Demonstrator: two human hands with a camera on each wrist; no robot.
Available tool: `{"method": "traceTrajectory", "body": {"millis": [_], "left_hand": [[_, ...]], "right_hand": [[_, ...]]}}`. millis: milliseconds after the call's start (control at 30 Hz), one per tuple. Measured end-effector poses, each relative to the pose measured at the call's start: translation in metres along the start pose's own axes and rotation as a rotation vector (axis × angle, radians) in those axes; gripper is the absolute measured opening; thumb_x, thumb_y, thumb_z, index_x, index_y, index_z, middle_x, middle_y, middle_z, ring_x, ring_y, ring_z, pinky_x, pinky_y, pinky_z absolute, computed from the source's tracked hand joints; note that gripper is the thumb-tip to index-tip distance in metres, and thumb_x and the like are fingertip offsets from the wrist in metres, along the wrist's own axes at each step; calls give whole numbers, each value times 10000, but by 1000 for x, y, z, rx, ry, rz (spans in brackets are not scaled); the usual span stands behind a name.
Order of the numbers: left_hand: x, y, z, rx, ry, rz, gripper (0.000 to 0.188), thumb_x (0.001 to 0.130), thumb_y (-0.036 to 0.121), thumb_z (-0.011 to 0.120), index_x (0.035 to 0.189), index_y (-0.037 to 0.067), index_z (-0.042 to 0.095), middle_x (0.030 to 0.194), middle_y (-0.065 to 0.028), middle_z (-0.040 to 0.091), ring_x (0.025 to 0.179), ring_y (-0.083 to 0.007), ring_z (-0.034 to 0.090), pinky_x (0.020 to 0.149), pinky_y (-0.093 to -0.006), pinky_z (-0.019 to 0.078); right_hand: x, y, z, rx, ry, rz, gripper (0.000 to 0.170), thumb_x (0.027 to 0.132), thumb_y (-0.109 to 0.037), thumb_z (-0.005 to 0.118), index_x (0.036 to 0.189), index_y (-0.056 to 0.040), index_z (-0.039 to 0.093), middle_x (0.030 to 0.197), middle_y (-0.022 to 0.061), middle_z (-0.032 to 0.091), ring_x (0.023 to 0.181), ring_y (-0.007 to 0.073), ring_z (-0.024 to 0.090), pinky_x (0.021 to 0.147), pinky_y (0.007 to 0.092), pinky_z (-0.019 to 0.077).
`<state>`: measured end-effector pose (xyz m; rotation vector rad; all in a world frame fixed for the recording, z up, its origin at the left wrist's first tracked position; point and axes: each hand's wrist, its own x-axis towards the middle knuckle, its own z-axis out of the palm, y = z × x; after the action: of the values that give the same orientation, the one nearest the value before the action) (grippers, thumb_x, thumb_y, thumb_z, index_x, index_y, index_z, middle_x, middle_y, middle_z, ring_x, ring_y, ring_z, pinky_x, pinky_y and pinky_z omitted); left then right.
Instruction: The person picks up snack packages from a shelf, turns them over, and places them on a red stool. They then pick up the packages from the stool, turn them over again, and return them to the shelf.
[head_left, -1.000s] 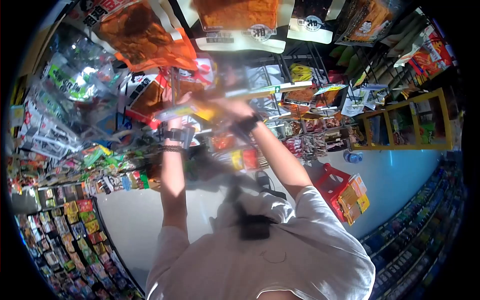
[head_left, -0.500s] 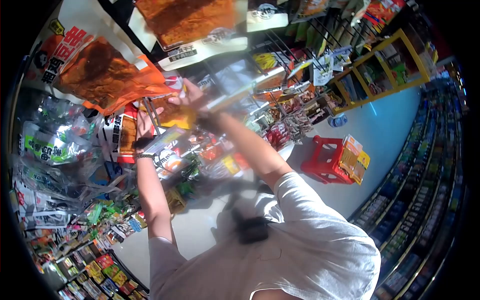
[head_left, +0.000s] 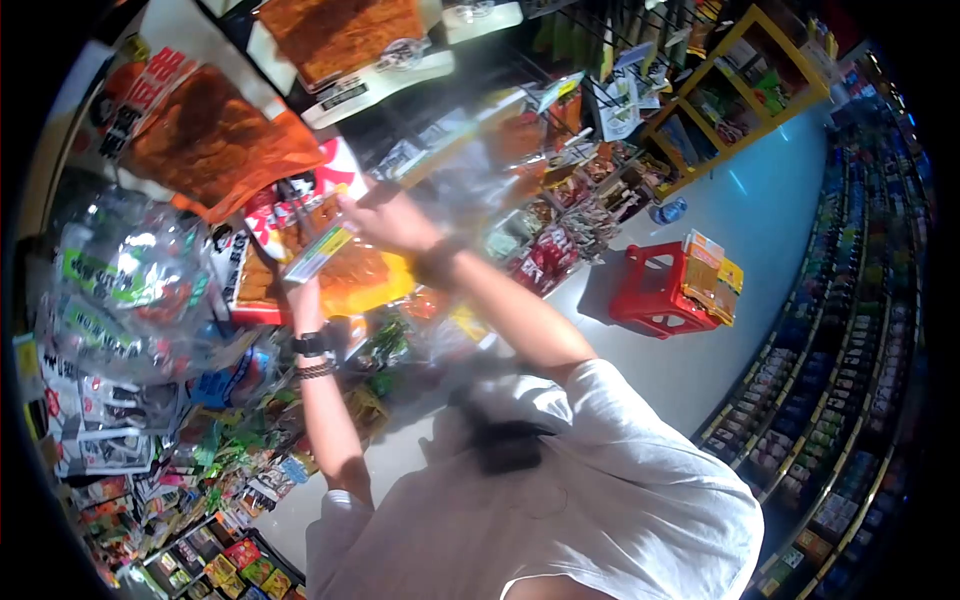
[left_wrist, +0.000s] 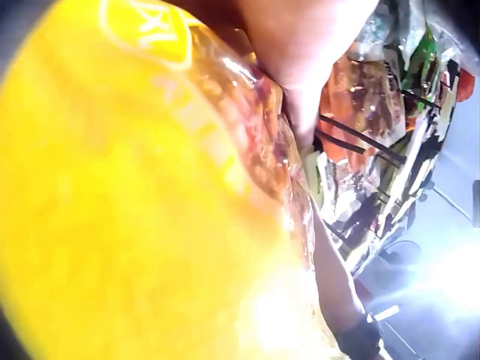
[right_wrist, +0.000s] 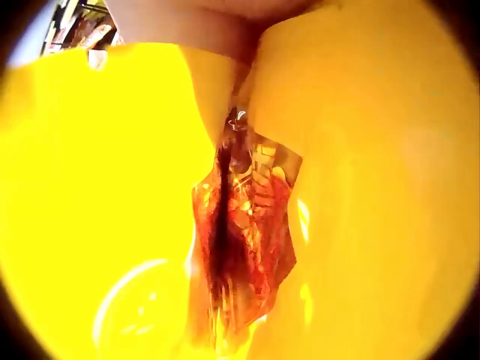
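Both hands are at a snack packet (head_left: 375,290) with a yellow lower edge, a clear window over orange-brown food and a red-and-white top. My right hand (head_left: 395,222) grips its right side, thumb across the front. Lower left, my left hand (head_left: 303,297) holds the packet from below, its fingers largely hidden behind a price tag (head_left: 320,252) on a hook's end. Bright yellow packaging (left_wrist: 135,195) fills much of the left wrist view. In the right wrist view, yellow packaging (right_wrist: 97,165) lies right under the hand (right_wrist: 202,22), around reddish food.
Large orange-windowed packets (head_left: 215,135) hang just above the hands. Clear bags (head_left: 130,270) hang at the left. A red stool (head_left: 650,295) with yellow packets (head_left: 715,280) on it stands on the floor. A yellow-framed rack (head_left: 740,90) and long shelves (head_left: 810,400) lie to the right.
The head view has turned, so the stool and shelving shift across it. My hands have stayed around the hook, and more of the yellow-edged packet now shows between them.
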<state>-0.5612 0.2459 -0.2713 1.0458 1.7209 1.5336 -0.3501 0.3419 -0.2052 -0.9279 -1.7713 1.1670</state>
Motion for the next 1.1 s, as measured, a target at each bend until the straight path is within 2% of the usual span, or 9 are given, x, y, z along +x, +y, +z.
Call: {"method": "traceTrajectory", "body": {"millis": [33, 100, 300, 500, 633, 800, 900, 967, 1100], "left_hand": [[-12, 19, 5, -15, 1, 12, 297, 924, 108, 596, 1186, -13, 524, 1099, -61, 592, 990, -134, 539, 844, -296, 447], [-30, 42, 8, -40, -90, 106, 404, 943, 187, 596, 1269, -24, 487, 1258, -78, 545, 1124, -175, 507, 971, -321, 398], [-88, 59, 21, -259, -101, -10, 522, 994, 254, 513, 1413, 2, 328, 1405, -86, 425, 1241, -184, 434, 1045, -353, 350], [-136, 57, 26, -318, -42, -28, 615, 909, 91, 619, 1424, -23, 303, 1403, -100, 427, 1255, -197, 426, 1063, -347, 317], [-161, 58, 27, -208, -8, 68, 517, 969, 165, 546, 1405, -2, 324, 1365, -100, 471, 1183, -186, 498, 995, -343, 412], [-213, 94, 41, 85, 133, -143, 719, 914, 389, 622, 1400, -45, 317, 1377, -133, 434, 1225, -196, 417, 1063, -388, 305], [-249, 84, 48, 290, 105, -131, 535, 954, 416, 534, 1139, -87, 513, 1074, -164, 593, 883, -223, 579, 769, -366, 497], [-279, 80, 61, 305, 70, -131, 522, 962, 391, 528, 1153, -94, 503, 1088, -175, 592, 907, -215, 592, 790, -367, 509], [-334, 88, 106, 48, -101, -227, 536, 975, 290, 527, 1347, -74, 399, 1297, -193, 518, 1114, -260, 548, 968, -365, 430]], "right_hand": [[-8, -9, -5, 41, 1, -29, 472, 931, -440, 545, 862, 20, 627, 800, 228, 633, 714, 377, 618, 649, 422, 480], [-17, -3, -5, 21, -103, 158, 481, 935, -424, 541, 801, 28, 634, 821, 247, 634, 705, 388, 612, 636, 428, 482], [-68, -22, -17, 67, 47, -4, 537, 925, -419, 560, 1141, 73, 530, 888, 226, 681, 856, 363, 673, 753, 416, 509], [-117, -35, -37, 130, -11, 21, 501, 933, -413, 554, 1174, 26, 525, 931, 214, 675, 865, 357, 665, 768, 405, 507], [-145, -53, -51, 149, -25, 25, 521, 931, -424, 547, 1177, 35, 519, 979, 246, 657, 899, 393, 642, 789, 426, 498], [-178, -43, -60, 65, -5, -7, 539, 911, -433, 558, 1179, 32, 506, 894, 255, 654, 823, 406, 642, 725, 460, 503], [-218, -37, -78, 74, -4, -26, 508, 916, -444, 554, 1074, 38, 547, 832, 273, 634, 799, 414, 629, 721, 478, 491], [-255, -45, -103, 12, -54, 129, 487, 923, -439, 541, 1147, -7, 562, 1014, 250, 643, 943, 409, 619, 822, 460, 490], [-321, -7, -123, 70, 65, 174, 498, 936, -458, 516, 1182, -25, 539, 1044, 226, 648, 955, 400, 622, 834, 461, 486]]}}
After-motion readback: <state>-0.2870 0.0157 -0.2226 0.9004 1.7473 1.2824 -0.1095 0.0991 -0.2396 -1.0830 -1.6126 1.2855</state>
